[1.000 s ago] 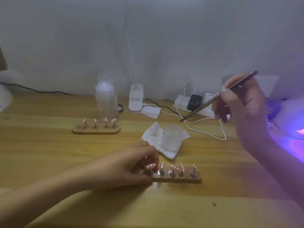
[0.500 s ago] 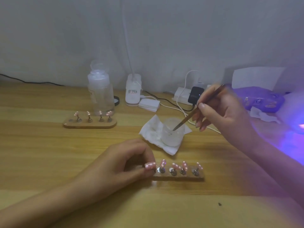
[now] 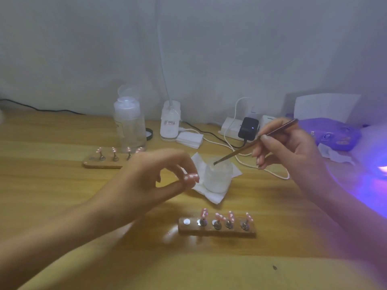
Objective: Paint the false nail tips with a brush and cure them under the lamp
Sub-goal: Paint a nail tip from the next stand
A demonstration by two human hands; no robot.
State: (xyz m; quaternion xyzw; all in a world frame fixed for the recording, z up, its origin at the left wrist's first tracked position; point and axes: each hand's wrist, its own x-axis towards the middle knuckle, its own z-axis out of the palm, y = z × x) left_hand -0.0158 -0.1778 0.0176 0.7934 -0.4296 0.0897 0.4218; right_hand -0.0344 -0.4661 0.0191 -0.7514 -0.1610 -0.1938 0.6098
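Bench (image 3: 62, 195): a wide strip of wood lies between its near edge and the near holder.
Near holder (image 3: 216, 229): four dotted pink tips on pegs.
Left hand (image 3: 150, 181): raised, pinches one nail tip (image 3: 191, 177) between thumb and forefinger, just left of the jar.
Right hand (image 3: 289, 147): grips brush (image 3: 251, 144); bristles at frosted jar (image 3: 217, 178) mouth.
Writing: bottle (image 3: 129, 124) label too blurred to read.
Right edge: violet lamp glow (image 3: 377, 170).
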